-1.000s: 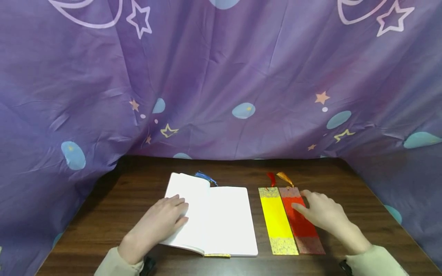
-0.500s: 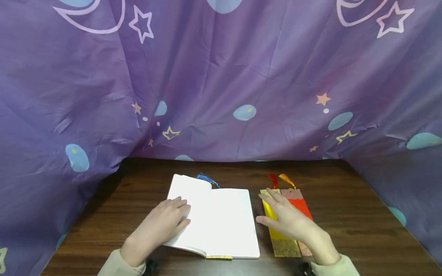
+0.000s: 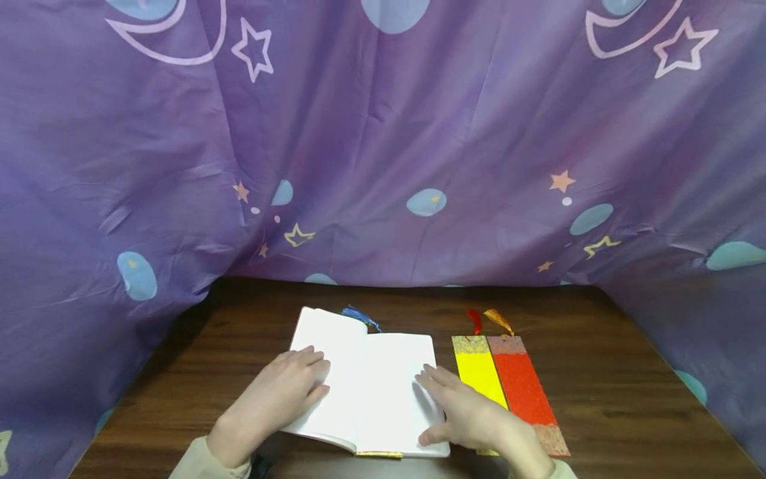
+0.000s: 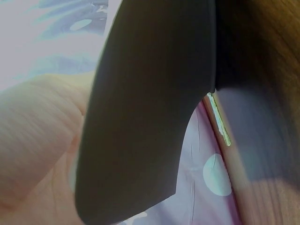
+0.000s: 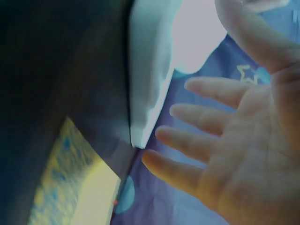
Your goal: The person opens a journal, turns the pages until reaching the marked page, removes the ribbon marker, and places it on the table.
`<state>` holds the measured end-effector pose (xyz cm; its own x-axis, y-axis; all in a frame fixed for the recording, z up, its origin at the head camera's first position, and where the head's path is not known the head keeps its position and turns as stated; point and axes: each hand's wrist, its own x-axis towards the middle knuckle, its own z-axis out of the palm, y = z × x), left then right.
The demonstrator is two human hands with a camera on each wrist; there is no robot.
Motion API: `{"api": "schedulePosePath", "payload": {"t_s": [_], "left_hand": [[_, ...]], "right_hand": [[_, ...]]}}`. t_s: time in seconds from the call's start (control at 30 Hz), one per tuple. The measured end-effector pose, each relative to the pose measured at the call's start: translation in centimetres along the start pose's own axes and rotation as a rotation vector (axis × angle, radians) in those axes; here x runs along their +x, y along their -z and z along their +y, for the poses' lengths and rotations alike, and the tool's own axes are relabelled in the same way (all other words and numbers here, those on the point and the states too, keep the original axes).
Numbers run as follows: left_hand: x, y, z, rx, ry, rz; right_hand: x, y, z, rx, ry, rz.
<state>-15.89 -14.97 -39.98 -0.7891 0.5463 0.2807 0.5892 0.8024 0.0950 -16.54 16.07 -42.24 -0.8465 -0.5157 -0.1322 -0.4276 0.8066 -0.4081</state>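
An open notebook (image 3: pixel 391 379) with blank white pages lies in the middle of the table. My left hand (image 3: pixel 278 392) rests on its left page, fingers and thumb extended. A blue tassel (image 3: pixel 361 316) shows at the top of the spine, and a yellow strip end (image 3: pixel 379 455) pokes out below. My right hand (image 3: pixel 469 412) is over the outer part of the right page, its thumb near the lower corner. In the right wrist view, the right fingers (image 5: pixel 187 140) are spread and hold nothing. A dark panel (image 4: pixel 140 108) hides much of the left hand in the left wrist view.
Right of the notebook lie a yellow bookmark (image 3: pixel 479 372) with a red tassel (image 3: pixel 475 320) and a red bookmark (image 3: pixel 526 392) with an orange tassel (image 3: pixel 499 320). My right hand covers part of the yellow one. A purple patterned curtain (image 3: pixel 359 133) hangs behind the wooden table (image 3: pixel 610 372).
My right hand has moved left from the red bookmark, across the yellow one, to the notebook's right page. My left hand has stayed on the left page. The view has shifted slightly.
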Motion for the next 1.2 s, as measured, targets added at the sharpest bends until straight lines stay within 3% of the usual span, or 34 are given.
{"api": "schedulePosePath", "payload": {"t_s": [0.2, 0.67, 0.93, 1.07, 1.2], "left_hand": [[-0.1, -0.1, -0.1, 0.007, -0.014, 0.01], [-0.1, -0.2, -0.3, 0.01, -0.014, 0.015], [0.1, -0.3, -0.4, 0.018, -0.02, 0.022], [-0.1, -0.2, -0.3, 0.01, -0.014, 0.025], [-0.1, -0.4, -0.3, 0.012, -0.014, 0.023]], "right_hand": [[0.3, -1.5, -0.4, -0.032, -0.035, -0.12], [-0.4, -0.7, -0.2, -0.041, 0.019, -0.139], [-0.1, -0.2, 0.4, -0.026, 0.154, -0.046], [0.0, -0.3, 0.4, -0.004, 0.179, -0.011], [0.0, -0.4, 0.0, -0.003, 0.179, 0.115]]}}
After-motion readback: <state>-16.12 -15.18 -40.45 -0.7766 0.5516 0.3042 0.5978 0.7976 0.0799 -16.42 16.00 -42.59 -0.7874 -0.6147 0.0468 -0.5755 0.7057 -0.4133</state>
